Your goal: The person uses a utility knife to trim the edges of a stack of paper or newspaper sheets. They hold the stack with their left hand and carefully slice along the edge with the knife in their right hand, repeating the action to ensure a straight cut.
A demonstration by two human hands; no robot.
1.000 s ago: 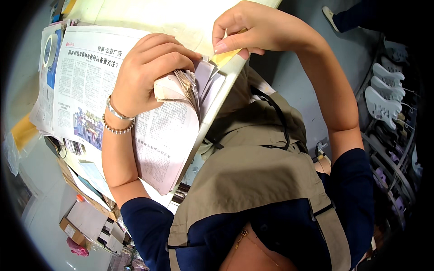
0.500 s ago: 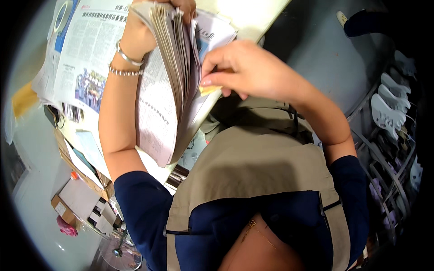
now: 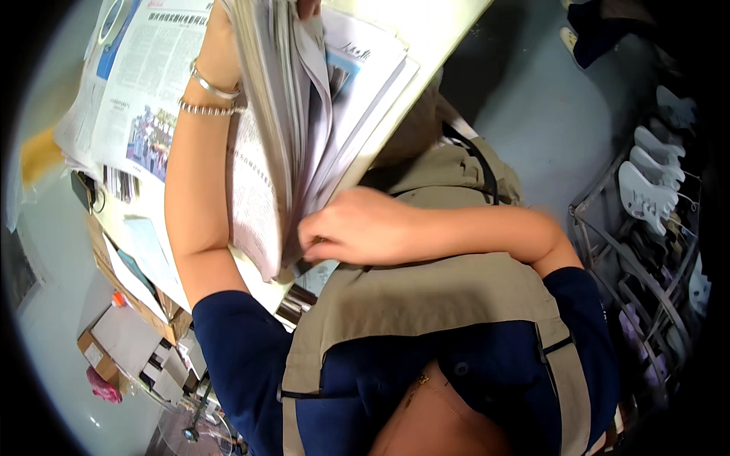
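Note:
A thick bundle of folded newspapers (image 3: 270, 106) stands tilted up on the table, its page edges fanned. My left hand (image 3: 220, 49) is closed round its upper part; the top of the picture cuts off some of the fingers. At the bundle's lower corner is my right hand (image 3: 346, 228), its fingers curled in against the paper edges and slightly blurred. Whatever lies in those fingers is hidden. More newspapers (image 3: 380, 83) lie flat on the table under and to the right of the bundle.
An open newspaper (image 3: 144, 99) covers the table's left part, with a roll of tape (image 3: 111, 23) at its far corner. The table's edge (image 3: 433, 57) runs close before me. White guitar-shaped pieces (image 3: 646, 194) hang on a rack at right. A person's shoe (image 3: 568, 38) shows far right.
My right hand has moved down and left from the bundle's side to its lower corner. The small yellow thing it pinched no longer shows. The bundle's pages have parted and shifted slightly.

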